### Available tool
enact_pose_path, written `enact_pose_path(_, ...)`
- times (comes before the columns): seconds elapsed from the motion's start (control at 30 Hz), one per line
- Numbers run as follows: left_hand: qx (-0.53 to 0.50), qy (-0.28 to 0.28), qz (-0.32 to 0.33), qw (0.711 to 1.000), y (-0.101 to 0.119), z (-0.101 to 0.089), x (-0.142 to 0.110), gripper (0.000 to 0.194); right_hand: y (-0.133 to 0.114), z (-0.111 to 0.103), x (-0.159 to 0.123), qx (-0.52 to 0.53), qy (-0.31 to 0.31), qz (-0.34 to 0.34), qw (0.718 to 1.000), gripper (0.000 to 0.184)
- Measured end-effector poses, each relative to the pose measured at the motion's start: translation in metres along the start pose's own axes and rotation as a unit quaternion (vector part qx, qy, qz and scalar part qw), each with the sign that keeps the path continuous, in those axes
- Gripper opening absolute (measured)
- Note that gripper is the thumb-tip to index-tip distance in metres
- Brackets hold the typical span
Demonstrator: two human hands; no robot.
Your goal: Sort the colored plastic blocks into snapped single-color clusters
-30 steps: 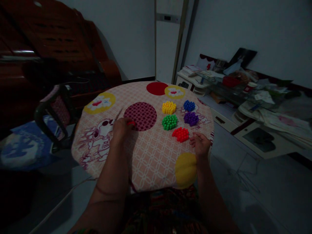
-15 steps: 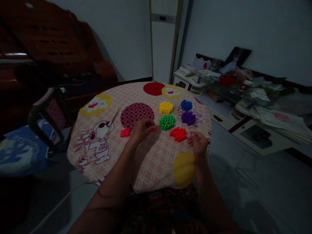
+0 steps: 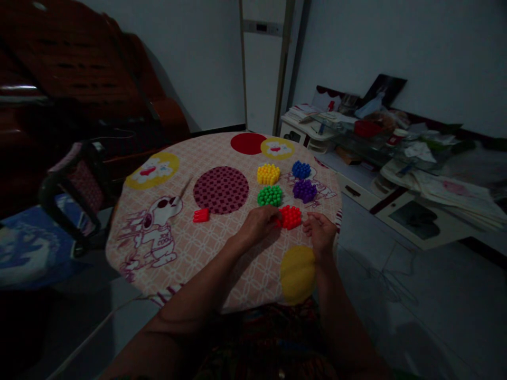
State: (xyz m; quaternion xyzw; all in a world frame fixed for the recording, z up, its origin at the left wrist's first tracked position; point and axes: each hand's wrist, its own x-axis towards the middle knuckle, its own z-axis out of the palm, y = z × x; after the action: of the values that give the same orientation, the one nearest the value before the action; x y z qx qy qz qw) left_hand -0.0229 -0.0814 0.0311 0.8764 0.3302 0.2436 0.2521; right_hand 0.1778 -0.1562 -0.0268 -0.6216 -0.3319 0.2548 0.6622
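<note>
At the front of the round table, my left hand (image 3: 259, 224) is closed in a pinch at the left edge of a red cluster of small round-topped plastic pieces (image 3: 291, 217). A bit of red shows at its fingertips. My right hand (image 3: 320, 232) sits just right of that cluster, fingers curled together; what they hold, if anything, is hidden. Behind the red cluster stand similar clusters in green (image 3: 270, 196), yellow (image 3: 268, 173), purple (image 3: 304, 190) and blue (image 3: 301, 169). A few red pieces (image 3: 201, 215) lie side by side farther left.
A patterned cloth (image 3: 222, 248) covers the table. To the left are a metal-framed chair (image 3: 67, 195) and a dark wooden bench (image 3: 71, 63). A low cabinet (image 3: 412, 221) with papers and bags on top stands along the right wall.
My left hand has moved right, from beside the dark checked circle to the red cluster, carrying a small red piece. My right hand has stayed nearly in place. The view has shifted slightly.
</note>
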Motion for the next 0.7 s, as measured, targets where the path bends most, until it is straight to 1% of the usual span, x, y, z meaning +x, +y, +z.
enact_pose_path(0.13,-0.003,0.007,-0.006,1.0,-0.001,0.003,0.002,0.016,-0.001,0.0,0.0,0.001,0.001,0.002,1.0,0.032)
enact_pose_path(0.27,0.0,0.006,0.004,1.0,-0.003,0.008,0.005,0.017,0.0,0.0,0.0,0.001,0.002,0.002,1.0,0.032)
enact_pose_path(0.4,-0.007,0.027,0.005,1.0,-0.006,0.012,0.006,0.024,-0.001,0.001,0.0,0.007,0.001,0.002,1.0,0.033)
enact_pose_path(0.5,-0.015,0.042,-0.022,0.999,-0.012,0.015,0.004,0.026,-0.002,0.001,0.0,0.001,0.001,0.003,1.0,0.034)
enact_pose_path(0.6,-0.008,0.044,-0.059,0.997,-0.017,0.018,0.002,0.025,-0.002,0.001,0.0,-0.004,0.003,0.003,1.0,0.035)
enact_pose_path(0.7,-0.008,0.042,-0.079,0.996,-0.016,0.022,0.001,0.027,-0.002,0.001,0.0,-0.001,0.004,0.005,1.0,0.033)
